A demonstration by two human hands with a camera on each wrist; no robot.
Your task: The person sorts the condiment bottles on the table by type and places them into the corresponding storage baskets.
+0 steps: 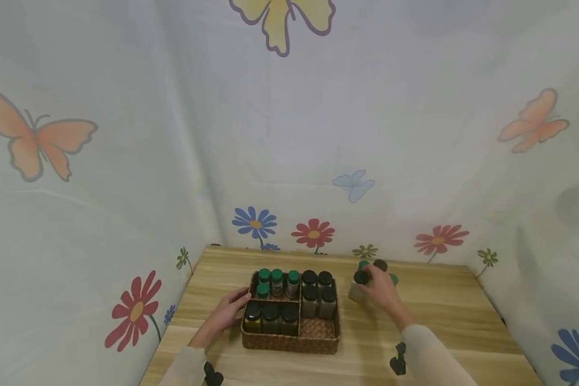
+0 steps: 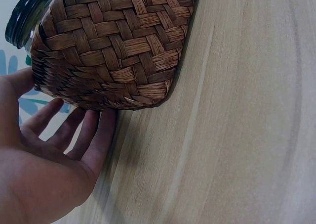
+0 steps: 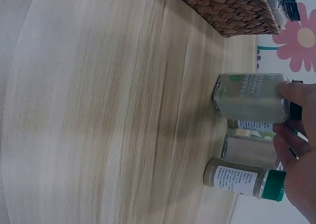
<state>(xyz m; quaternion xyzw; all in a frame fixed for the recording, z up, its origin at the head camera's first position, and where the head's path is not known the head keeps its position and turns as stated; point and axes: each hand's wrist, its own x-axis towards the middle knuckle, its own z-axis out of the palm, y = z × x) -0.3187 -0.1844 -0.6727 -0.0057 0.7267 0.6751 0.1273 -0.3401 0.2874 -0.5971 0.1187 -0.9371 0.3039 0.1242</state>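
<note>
A brown woven basket (image 1: pixel 289 343) with compartments stands on the table. My left hand (image 1: pixel 229 311) rests against its left side, its fingers touching the weave (image 2: pixel 113 51). Several green-capped bottles (image 1: pixel 277 284) fill the back left compartment, and three black-lidded jars (image 1: pixel 271 316) the front left one. In the right compartment, several black-lidded jars (image 1: pixel 310 300) stand at the back, with bare weave in front. Right of the basket, my right hand (image 1: pixel 383 292) grips a clear spice jar (image 3: pixel 252 98) of pale powder by its black lid. Whether its base touches the table cannot be told.
Beyond the gripped jar stand a green-capped spice bottle (image 3: pixel 234 179), a clear jar (image 3: pixel 249 151) and others partly hidden by my right hand. The wooden table (image 1: pixel 444 321) meets a flower-printed curtain (image 1: pixel 391 214) at the back and sides.
</note>
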